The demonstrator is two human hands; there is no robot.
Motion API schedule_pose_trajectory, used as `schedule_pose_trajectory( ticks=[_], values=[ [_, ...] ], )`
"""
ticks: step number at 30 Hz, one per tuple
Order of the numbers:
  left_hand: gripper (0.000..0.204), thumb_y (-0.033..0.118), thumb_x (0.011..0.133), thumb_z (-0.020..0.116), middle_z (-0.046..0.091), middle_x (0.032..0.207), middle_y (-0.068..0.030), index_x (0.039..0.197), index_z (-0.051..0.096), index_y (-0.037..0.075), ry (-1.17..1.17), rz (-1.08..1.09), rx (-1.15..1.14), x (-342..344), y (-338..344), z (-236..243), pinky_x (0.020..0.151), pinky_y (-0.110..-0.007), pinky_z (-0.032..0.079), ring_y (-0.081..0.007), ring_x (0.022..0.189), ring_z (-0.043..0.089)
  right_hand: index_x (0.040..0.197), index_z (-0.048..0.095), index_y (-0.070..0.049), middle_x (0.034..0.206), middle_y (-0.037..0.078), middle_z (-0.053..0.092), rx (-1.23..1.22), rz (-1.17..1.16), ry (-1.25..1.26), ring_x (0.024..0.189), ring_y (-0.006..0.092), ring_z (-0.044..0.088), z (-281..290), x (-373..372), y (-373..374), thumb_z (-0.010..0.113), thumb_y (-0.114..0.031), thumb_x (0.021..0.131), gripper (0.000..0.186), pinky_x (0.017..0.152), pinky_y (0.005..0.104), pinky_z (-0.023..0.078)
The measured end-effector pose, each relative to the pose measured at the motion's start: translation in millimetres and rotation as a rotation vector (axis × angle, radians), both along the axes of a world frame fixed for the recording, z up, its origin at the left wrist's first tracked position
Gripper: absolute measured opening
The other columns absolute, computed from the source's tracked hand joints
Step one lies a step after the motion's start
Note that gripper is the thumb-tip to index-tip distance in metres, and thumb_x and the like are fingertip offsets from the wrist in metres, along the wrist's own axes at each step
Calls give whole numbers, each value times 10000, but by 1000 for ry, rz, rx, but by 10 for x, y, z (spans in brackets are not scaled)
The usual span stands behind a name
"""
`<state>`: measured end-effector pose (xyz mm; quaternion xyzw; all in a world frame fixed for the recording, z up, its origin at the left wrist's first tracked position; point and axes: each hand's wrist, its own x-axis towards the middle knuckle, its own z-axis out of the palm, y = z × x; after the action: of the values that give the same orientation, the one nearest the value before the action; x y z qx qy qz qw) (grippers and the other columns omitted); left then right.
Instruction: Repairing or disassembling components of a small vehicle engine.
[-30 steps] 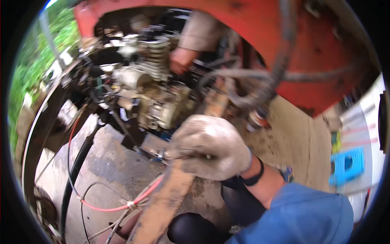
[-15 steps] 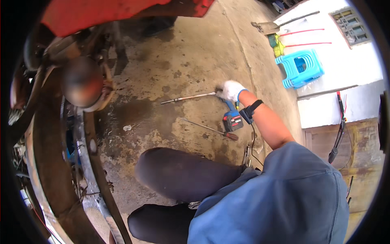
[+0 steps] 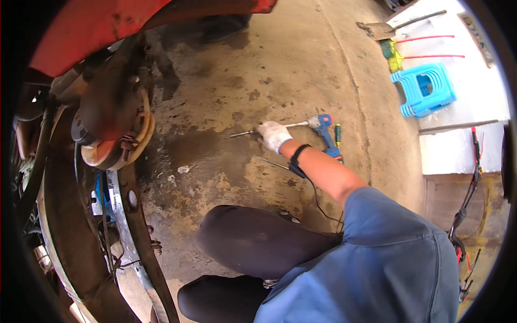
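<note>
My right hand (image 3: 273, 135), in a white work glove, is closed around the middle of a long metal extension bar (image 3: 295, 125). The bar runs from the nose of a blue cordless power wrench (image 3: 325, 134), which lies on the concrete floor. Right of the wrench lies a screwdriver with a green and yellow handle (image 3: 337, 134). Below my glove shows the thin shaft of another screwdriver (image 3: 273, 162); my wrist and its black strap (image 3: 298, 159) hide the handle. My left hand is out of view.
On the left stands a vehicle's rusty frame (image 3: 70, 215), with a round hub-like part (image 3: 102, 151) and a red panel (image 3: 102, 27) above. A light-blue plastic stool (image 3: 425, 89) and a shovel (image 3: 379, 31) are by the white wall. A dark cable (image 3: 318, 202) trails from my wrist.
My right hand has moved left from the wrench's nose to the middle of the bar. The wrench's body is now more exposed, and the green-handled screwdriver shows fully. The view has shifted.
</note>
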<state>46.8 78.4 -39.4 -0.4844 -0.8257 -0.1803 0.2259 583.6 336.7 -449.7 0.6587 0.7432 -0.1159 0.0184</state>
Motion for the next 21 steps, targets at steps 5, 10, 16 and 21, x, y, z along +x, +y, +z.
schedule_pose_trajectory(
  ticks=[5, 10, 16, 21],
  values=[
    [452, 313, 1093, 411, 683, 1182, -245, 1124, 719, -17, 28, 18, -35, -7, -55, 52, 873, -506, 537, -417, 1040, 658, 985, 764, -31, 1052, 186, 736, -219, 134, -231, 1026, 353, 710, -30, -580, 654, 695, -80, 840, 168, 868, 418, 580],
    [455, 315, 1093, 408, 678, 1200, -245, 1129, 719, -16, 47, 30, -54, -19, -216, 167, 880, -506, 535, -413, 1054, 655, 911, 762, -43, 933, 199, 736, -110, 229, -203, 919, 367, 729, -213, -536, 538, 634, -64, 832, 151, 798, 456, 591],
    [311, 258, 1002, 494, 646, 1098, -149, 1069, 696, 31, 108, 336, -7, -337, -491, 73, 824, -454, 521, -334, 952, 629, 904, 731, -59, 868, 212, 717, 28, 375, -117, 837, 388, 706, -290, -510, 459, 538, -123, 897, 203, 735, 498, 563],
    [412, 326, 1069, 432, 698, 1014, -225, 1145, 705, 27, -137, 389, -195, -336, -762, 194, 824, -479, 519, -405, 920, 653, 932, 727, -59, 812, 161, 736, -2, 593, -256, 755, 329, 732, -174, -646, 508, 541, -154, 909, 210, 665, 452, 576]
  ],
)
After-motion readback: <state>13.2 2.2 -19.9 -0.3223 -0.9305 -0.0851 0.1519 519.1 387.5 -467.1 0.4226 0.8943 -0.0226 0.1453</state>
